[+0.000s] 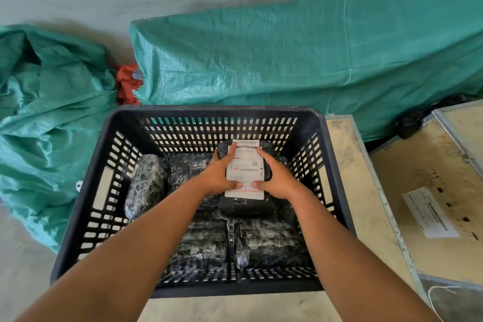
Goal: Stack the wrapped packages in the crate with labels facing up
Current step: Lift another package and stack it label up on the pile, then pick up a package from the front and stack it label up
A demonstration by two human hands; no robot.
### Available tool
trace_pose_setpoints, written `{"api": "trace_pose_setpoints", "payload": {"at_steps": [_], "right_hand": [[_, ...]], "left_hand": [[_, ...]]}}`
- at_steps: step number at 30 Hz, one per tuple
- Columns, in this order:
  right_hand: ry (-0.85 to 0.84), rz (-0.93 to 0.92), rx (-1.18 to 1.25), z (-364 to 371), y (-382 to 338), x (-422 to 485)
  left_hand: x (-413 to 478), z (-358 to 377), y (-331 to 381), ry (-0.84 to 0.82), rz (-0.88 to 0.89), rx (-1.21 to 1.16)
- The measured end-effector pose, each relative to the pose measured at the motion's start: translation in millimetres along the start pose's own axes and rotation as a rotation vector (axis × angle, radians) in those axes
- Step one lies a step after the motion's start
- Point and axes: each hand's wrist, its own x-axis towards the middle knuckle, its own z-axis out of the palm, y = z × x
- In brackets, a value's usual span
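A black slotted plastic crate (86,206) stands on the floor in front of me. Inside it lie several black packages wrapped in clear film. One stands against the left wall (146,185), two lie along the near side (201,243) (274,240), one more at the back left (188,167). On top, toward the back right, is a wrapped package (245,204) with its white shipping label (245,167) facing up. My left hand (218,178) grips its left side and my right hand (277,178) its right side, thumbs on the label.
Green woven tarps (287,60) cover bulky shapes behind and left of the crate. An orange-red cloth (126,83) shows between them. Plywood crates with metal edging (423,178) stand to the right, one bearing a paper label (428,212). A black bag (410,123) lies behind them.
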Motion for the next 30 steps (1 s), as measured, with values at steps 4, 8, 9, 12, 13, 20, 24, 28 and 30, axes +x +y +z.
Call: {"api": "trace_pose_setpoints", "payload": {"at_steps": [4, 8, 9, 12, 13, 20, 24, 28, 30], "right_hand": [[0.053, 0.010, 0.004, 1.0, -4.0, -5.4], [0.110, -0.003, 0.020, -6.0, -15.7, -15.9], [0.129, -0.016, 0.032, -10.9, -20.5, -20.4], [0.150, -0.068, 0.012, -28.5, -32.2, -44.9], [0.137, -0.080, -0.006, -32.9, -33.8, -58.3], [-0.069, -0.016, -0.155, -48.2, -34.6, -133.5], [-0.235, 0.105, -0.376, -24.4, -27.2, -152.5], [-0.238, 0.169, -0.449, -7.8, -18.7, -155.9], [-0.215, 0.166, -0.444, -6.1, -14.1, -154.9]], "left_hand": [[-4.4, 2.1, 1.7, 0.051, 0.029, 0.028], [-12.3, 0.9, 7.5, 0.140, 0.009, -0.007], [-15.1, -0.2, 8.8, 0.162, 0.018, -0.021], [-33.0, -0.9, 12.9, 0.260, 0.099, -0.098], [-43.3, 0.7, 13.5, 0.269, 0.131, -0.121], [-96.9, 8.7, 32.7, -0.109, 0.221, -0.111], [-112.5, 34.6, 37.5, -0.291, 0.241, 0.124], [-119.2, 43.2, 34.6, -0.364, 0.278, 0.317], [-120.2, 45.1, 32.2, -0.352, 0.284, 0.312]]}}
